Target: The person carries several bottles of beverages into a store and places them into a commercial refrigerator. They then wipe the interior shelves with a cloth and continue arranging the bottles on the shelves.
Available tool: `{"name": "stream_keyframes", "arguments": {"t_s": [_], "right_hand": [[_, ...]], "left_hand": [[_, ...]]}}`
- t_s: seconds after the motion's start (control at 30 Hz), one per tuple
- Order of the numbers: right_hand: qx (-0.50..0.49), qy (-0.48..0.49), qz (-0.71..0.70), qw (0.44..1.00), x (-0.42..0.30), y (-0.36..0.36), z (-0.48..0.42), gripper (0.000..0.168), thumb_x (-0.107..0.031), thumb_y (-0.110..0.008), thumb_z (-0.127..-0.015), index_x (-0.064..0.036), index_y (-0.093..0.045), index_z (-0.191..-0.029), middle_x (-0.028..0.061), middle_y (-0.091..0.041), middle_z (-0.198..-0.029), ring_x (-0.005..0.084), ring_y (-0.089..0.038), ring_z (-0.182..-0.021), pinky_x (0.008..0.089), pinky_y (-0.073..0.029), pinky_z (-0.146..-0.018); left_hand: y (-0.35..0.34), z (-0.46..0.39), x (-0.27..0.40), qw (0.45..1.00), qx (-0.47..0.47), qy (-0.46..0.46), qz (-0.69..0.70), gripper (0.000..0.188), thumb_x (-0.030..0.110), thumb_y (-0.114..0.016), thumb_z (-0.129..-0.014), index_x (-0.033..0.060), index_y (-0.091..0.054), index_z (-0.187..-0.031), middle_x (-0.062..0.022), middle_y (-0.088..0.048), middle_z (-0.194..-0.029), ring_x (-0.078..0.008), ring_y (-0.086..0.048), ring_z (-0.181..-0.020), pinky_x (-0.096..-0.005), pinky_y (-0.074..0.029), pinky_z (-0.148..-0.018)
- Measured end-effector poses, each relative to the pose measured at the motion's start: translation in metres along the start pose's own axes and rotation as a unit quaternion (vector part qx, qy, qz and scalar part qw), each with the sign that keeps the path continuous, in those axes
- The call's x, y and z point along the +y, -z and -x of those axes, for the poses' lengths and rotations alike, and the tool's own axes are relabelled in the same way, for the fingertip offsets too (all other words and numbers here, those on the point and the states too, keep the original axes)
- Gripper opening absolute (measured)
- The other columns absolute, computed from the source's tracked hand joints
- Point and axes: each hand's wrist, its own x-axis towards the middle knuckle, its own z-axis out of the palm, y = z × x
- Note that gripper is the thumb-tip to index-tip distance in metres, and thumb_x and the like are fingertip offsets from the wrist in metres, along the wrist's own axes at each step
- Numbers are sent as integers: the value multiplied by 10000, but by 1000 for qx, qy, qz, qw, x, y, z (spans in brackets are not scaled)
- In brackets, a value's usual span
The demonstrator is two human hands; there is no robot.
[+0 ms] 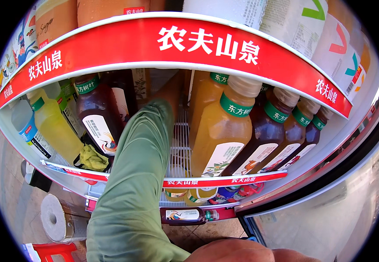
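Note:
My left arm, in a green sleeve (138,144), reaches between bottle rows in an open drinks cooler. Its bare forearm (173,90) passes behind the red shelf strip (111,42); my left hand is hidden. My right hand cannot be made out; bare skin at the bottom edge is too close to identify. Right of the sleeve stand an amber tea bottle (222,134) and several dark and amber ones. On its left are a dark tea bottle (94,104), a yellow drink bottle (57,122) and a crumpled yellow-green cloth or glove (93,159). Wire shelving (179,137) shows between the rows.
Large bottles (224,11) stand on the shelf above, smaller bottles (202,195) below. A dark bottle (183,215) lies low by the cooler. Lower left are a cylindrical roll (52,217) and a red plastic stool (55,250). The glass door (323,209) is at right.

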Motion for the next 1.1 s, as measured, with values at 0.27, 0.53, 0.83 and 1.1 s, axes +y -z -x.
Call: {"name": "stream_keyframes", "arguments": {"t_s": [0.27, 0.53, 0.83, 1.1], "right_hand": [[-4, -12, -10, 1000, 4, 11, 2, 86, -145, -631, -730, -105, -571, -776, 96, -608, -703, 324, -596, -672, 471, -412, -657], [-2, -18, -8, 1000, 6, 16, 0, 79, -152, -632, -719, -109, -576, -755, 86, -614, -683, 308, -600, -648, 451, -413, -657], [-3, -7, 6, 1000, 0, 4, -1, 73, -160, -632, -707, -113, -582, -733, 74, -621, -661, 291, -606, -621, 428, -414, -657], [1, 17, 0, 1000, -1, 1, 7, 69, -167, -632, -696, -117, -587, -712, 64, -626, -641, 275, -610, -596, 408, -416, -658]], "left_hand": [[-2, -2, -2, 1000, 3, -1, 12, 496, 352, -609, -926, 35, -496, -1292, -124, -608, -1143, -210, -590, -1010, -354, -511, -817], [-4, -4, -5, 999, 4, -7, 35, 487, 357, -603, -932, 37, -502, -1284, -117, -605, -1146, -210, -583, -1031, -355, -508, -835], [-11, -6, -9, 997, 3, -18, 68, 476, 362, -595, -938, 38, -508, -1275, -110, -602, -1148, -211, -575, -1055, -355, -504, -854], [-23, 1, -4, 960, -20, -132, 246, 467, 367, -589, -943, 39, -513, -1268, -103, -600, -1151, -211, -568, -1075, -356, -500, -871]]}}
